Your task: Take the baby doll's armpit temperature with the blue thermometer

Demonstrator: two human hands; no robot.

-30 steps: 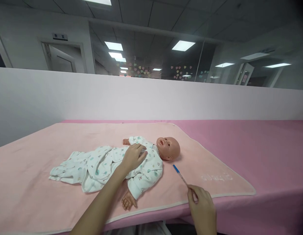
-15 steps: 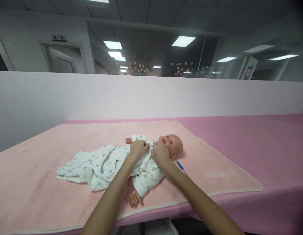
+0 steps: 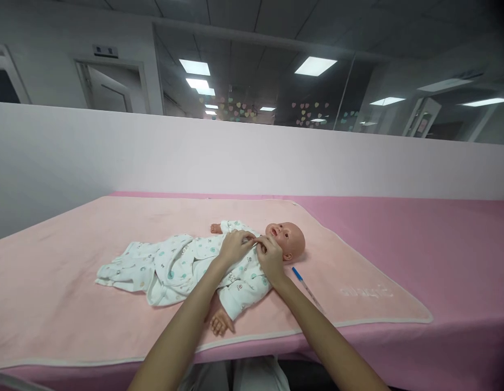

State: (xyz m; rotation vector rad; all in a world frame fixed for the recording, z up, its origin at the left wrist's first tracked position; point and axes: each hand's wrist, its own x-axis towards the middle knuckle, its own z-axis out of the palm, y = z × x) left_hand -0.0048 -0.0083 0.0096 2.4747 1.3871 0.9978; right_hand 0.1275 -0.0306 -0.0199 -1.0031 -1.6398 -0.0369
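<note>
A baby doll (image 3: pixel 287 239) lies on its back on a pale pink blanket (image 3: pixel 72 255), head to the right, dressed in a white patterned romper (image 3: pixel 174 266). My left hand (image 3: pixel 234 247) and my right hand (image 3: pixel 271 257) meet at the doll's chest just below the chin, both with fingers curled and pinching the romper's collar. A thin blue-capped pen-like stick (image 3: pixel 306 287) lies on the blanket to the right of my right forearm.
The blanket covers a pink table (image 3: pixel 439 244) that runs off to the right. A low white partition wall (image 3: pixel 252 152) stands behind it, with glass and an office beyond. The table's near edge is at the bottom of the view.
One second ago my right hand held the blue-capped stick near the table edge. It has laid it down on the blanket and moved to the doll's collar, joining my left hand.
</note>
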